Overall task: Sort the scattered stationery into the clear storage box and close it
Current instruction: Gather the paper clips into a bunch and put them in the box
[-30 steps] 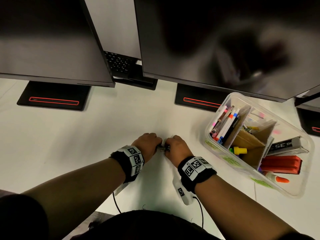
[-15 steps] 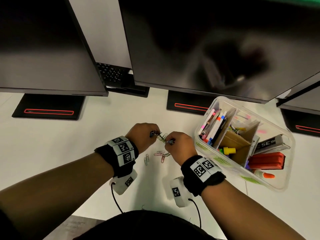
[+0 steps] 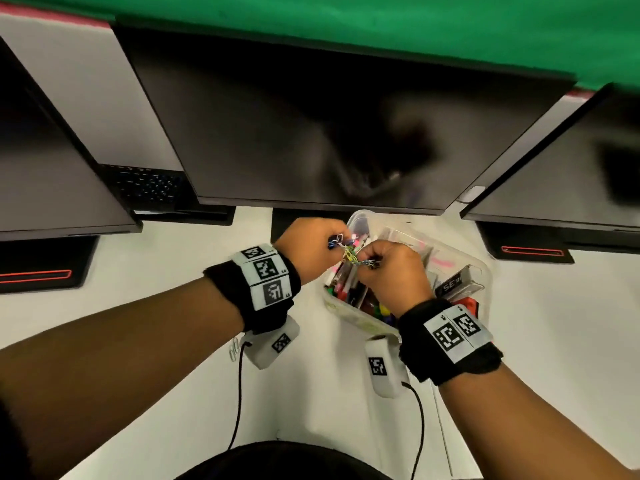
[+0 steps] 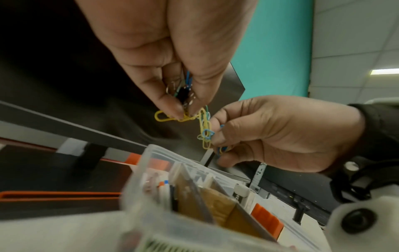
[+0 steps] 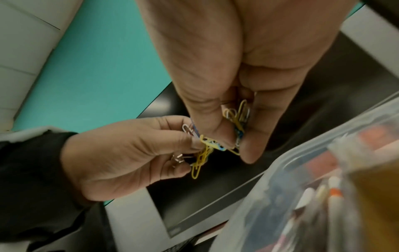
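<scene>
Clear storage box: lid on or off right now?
Off. The clear storage box is open-topped, its pens and dividers exposed; both hands hold paper clips above it. No lid is visible.

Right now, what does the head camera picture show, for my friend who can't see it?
Two hands, left hand and right hand, pinch a tangle of coloured paper clips over an open clear storage box of pens on a white desk. Dark monitors stand behind.

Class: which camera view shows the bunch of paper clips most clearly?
The left wrist view: the paper clips hang sharp between both hands. The right wrist view shows them clearly too, partly hidden by fingers; the head view shows a tiny, blurred tangle.
</scene>
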A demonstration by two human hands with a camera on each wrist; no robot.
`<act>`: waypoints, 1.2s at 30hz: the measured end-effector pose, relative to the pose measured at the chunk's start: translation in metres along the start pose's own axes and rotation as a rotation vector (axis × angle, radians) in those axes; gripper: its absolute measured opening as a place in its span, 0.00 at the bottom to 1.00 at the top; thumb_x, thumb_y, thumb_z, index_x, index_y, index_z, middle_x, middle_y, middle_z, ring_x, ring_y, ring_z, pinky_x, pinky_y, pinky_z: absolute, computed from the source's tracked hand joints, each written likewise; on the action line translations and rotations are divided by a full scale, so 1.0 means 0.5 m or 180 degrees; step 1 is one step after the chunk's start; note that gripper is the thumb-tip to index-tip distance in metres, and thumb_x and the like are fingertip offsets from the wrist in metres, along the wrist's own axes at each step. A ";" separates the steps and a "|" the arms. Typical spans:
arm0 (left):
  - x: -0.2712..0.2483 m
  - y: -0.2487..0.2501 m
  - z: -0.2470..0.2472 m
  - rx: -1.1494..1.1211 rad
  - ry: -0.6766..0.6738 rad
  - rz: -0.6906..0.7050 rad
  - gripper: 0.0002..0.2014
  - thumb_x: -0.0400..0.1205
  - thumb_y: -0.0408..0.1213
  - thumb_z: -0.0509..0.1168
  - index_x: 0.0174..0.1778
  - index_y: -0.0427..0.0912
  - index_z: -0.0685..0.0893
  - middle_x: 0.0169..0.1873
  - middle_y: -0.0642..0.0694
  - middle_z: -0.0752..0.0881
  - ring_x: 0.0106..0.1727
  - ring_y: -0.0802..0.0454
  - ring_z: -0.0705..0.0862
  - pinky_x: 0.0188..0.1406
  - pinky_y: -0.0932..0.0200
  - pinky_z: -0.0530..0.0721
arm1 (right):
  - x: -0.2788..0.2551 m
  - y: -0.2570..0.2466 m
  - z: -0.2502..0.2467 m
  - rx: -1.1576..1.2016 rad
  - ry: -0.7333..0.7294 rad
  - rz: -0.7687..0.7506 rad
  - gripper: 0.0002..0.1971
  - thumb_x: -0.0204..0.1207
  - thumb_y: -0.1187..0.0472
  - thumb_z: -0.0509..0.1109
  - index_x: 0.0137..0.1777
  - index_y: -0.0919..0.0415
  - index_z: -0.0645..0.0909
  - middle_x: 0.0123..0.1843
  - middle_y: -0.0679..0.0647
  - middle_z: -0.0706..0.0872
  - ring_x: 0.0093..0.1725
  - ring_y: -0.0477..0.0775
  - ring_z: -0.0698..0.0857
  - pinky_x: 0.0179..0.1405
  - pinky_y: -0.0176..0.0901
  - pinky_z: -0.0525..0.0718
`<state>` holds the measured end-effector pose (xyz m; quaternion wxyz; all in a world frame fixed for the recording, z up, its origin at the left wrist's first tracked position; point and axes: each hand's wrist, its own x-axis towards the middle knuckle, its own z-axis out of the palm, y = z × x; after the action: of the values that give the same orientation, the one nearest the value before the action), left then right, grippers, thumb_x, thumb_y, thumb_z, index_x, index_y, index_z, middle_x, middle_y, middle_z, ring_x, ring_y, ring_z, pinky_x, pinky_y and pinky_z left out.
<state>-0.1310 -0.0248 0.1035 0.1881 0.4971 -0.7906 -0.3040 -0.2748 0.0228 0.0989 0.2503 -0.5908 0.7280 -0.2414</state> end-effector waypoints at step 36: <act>-0.082 -0.232 -0.006 0.0642 -0.0933 -0.0911 0.13 0.77 0.33 0.69 0.57 0.42 0.85 0.56 0.45 0.86 0.50 0.51 0.82 0.50 0.66 0.73 | -0.014 -0.049 0.160 -0.0739 -0.1224 -0.0618 0.13 0.77 0.67 0.64 0.57 0.59 0.85 0.59 0.53 0.87 0.60 0.52 0.83 0.60 0.37 0.76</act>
<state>-0.0334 -0.0262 0.0284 -0.0245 0.5710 -0.7573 -0.3161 -0.2035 0.0206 0.0546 0.2905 -0.7179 0.6296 -0.0621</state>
